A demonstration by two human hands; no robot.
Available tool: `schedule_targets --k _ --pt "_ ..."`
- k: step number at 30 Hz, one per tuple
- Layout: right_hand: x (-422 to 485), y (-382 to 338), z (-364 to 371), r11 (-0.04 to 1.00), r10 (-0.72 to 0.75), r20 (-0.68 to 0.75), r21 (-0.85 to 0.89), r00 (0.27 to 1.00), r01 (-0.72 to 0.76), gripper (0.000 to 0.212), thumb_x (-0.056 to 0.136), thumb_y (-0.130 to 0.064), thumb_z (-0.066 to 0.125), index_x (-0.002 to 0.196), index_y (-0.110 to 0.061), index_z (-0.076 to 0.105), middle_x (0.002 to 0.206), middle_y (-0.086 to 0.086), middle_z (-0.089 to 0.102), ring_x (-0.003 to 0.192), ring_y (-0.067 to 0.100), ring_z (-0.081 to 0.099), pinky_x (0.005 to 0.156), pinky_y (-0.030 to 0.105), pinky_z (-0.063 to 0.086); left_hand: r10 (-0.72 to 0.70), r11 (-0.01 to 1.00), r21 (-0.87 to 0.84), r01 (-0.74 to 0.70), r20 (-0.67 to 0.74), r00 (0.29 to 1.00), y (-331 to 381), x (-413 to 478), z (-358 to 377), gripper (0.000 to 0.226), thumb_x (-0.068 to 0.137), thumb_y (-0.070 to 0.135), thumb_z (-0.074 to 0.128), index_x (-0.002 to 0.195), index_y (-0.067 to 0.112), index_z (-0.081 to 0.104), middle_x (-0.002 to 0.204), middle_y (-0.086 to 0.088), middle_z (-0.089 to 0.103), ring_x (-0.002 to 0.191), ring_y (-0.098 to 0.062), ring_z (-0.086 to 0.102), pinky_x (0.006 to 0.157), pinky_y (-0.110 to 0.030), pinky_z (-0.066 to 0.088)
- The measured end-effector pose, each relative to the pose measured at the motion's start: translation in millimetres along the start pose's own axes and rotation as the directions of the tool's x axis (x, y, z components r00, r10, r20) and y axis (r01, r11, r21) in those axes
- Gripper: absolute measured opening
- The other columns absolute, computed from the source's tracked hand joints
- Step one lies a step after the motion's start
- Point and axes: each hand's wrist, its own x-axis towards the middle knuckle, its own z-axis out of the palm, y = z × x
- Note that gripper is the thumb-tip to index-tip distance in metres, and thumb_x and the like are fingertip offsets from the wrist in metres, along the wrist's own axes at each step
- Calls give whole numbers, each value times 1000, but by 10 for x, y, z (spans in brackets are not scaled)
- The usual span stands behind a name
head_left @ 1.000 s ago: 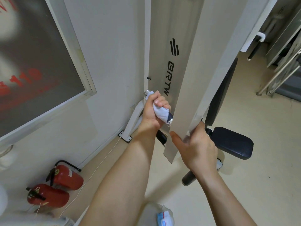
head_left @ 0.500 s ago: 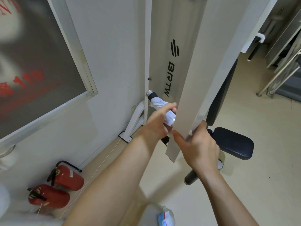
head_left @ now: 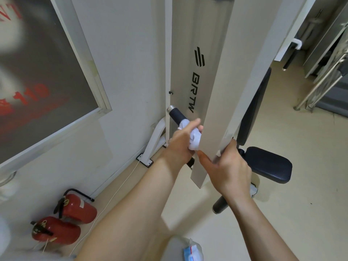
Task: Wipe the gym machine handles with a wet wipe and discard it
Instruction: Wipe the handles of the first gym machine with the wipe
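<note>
A black handle point(head_left: 176, 115) with a silver end cap sticks out from behind the white machine arm point(head_left: 220, 102). My left hand point(head_left: 182, 143) grips a white wet wipe point(head_left: 194, 141) wrapped round the handle's lower part, close to the arm's edge. The handle's upper part is bare. My right hand point(head_left: 227, 167) holds the lower end of the white machine arm, thumb on its front face and fingers behind it.
Two red fire extinguishers point(head_left: 62, 221) lie on the floor by the wall at lower left. A black padded seat point(head_left: 267, 163) stands right of the arm. A wipe packet point(head_left: 192, 251) rests at the bottom edge. More machines stand at far right.
My left hand has slid the wipe down the handle from its silver end toward the machine arm, baring the handle's upper part. My right hand has kept its hold on the arm.
</note>
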Motion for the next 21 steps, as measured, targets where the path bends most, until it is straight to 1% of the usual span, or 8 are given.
schedule_targets --k 2,3,5,9,12,15,18,21 --pt "14 5 -14 1000 3 0 -2 1000 -3 60 74 -68 65 104 -23 38 91 -1 63 89 33 65 67 38 48 -45 999 -3 45 85 995 13 -27 -44 27 86 40 71 66 23 68 65 5 63 56 -5 63 57 -18 50" --pt "16 4 -17 1000 4 3 -2 1000 -4 60 75 -68 64 103 -23 38 91 -1 64 89 33 65 67 38 47 -44 998 -35 46 49 998 41 12 -81 24 93 38 64 77 21 67 74 3 64 62 -6 65 58 -21 52" --pt "12 -4 -14 1000 3 7 4 1000 -3 59 75 -68 64 100 -23 37 90 -1 63 88 33 64 68 38 48 -5 991 -135 -4 -66 998 131 89 -90 24 97 37 62 88 15 62 85 1 65 72 -10 66 67 -25 53" --pt "-22 -37 22 1000 -10 12 6 1000 10 58 76 -67 64 98 -22 36 85 -4 60 88 32 63 66 38 48 60 894 -432 -115 -140 988 292 175 -151 30 83 39 81 82 18 59 75 5 64 68 -10 61 92 -26 51" --pt "-57 -57 30 1000 -16 9 11 1000 16 59 76 -67 65 99 -19 38 81 -6 55 87 31 62 64 36 44 51 917 -395 -51 -11 999 235 84 -111 59 80 66 70 111 16 64 100 2 70 97 -14 65 105 -32 45" --pt "-66 -63 27 1000 -8 13 6 1000 8 61 75 -67 65 101 -18 40 85 -3 62 89 31 62 67 38 47 19 953 -304 -7 37 999 -32 8 -149 75 90 73 46 140 18 52 125 4 62 119 -21 62 86 -34 53" --pt "-58 -62 19 1000 -8 8 -2 1000 8 62 74 -69 64 101 -20 39 88 -2 64 88 31 64 67 39 50 34 955 -296 20 176 984 -143 6 -262 41 92 52 64 111 16 69 119 -4 66 117 -23 62 107 -40 46" --pt "-40 -54 14 1000 1 15 -5 1000 -1 59 74 -69 63 99 -22 36 83 -4 59 86 31 64 67 39 50 17 989 -151 -6 73 997 -21 104 -190 32 90 32 73 64 19 60 86 2 60 92 -18 62 90 -28 53"
